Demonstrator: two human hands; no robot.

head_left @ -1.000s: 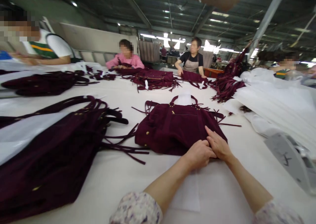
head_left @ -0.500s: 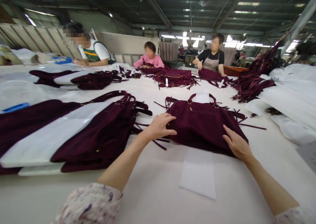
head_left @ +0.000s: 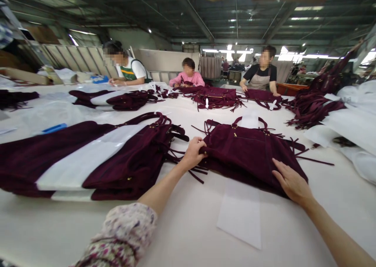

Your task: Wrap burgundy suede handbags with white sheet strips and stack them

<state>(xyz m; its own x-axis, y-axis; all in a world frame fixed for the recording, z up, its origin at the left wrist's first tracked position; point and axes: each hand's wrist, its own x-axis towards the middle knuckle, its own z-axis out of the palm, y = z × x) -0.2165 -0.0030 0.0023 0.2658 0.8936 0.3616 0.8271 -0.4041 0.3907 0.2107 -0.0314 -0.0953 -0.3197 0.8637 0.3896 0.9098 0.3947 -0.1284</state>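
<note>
A dark maroon suede bag point(head_left: 249, 153) with fringe and gold studs lies flat on the white table point(head_left: 188, 227) in front of me. My left hand point(head_left: 194, 153) pinches the bag's left edge, fingers curled into the fabric. My right hand point(head_left: 292, 182) rests flat on the bag's lower right corner, fingers stretched out. A white sheet of paper point(head_left: 241, 212) lies under the bag's near edge, between my arms.
A stack of maroon bags layered with white sheets point(head_left: 88, 161) lies to the left. More bags point(head_left: 214, 96) and fringe bundles point(head_left: 314, 106) lie farther back. Three people point(head_left: 188, 75) work at the far side. White wrapping point(head_left: 349, 126) is piled at right.
My hands, together at the bag's near edge a second ago, have spread apart. The left went to the bag's left edge and closed on it; the right stayed at the right corner.
</note>
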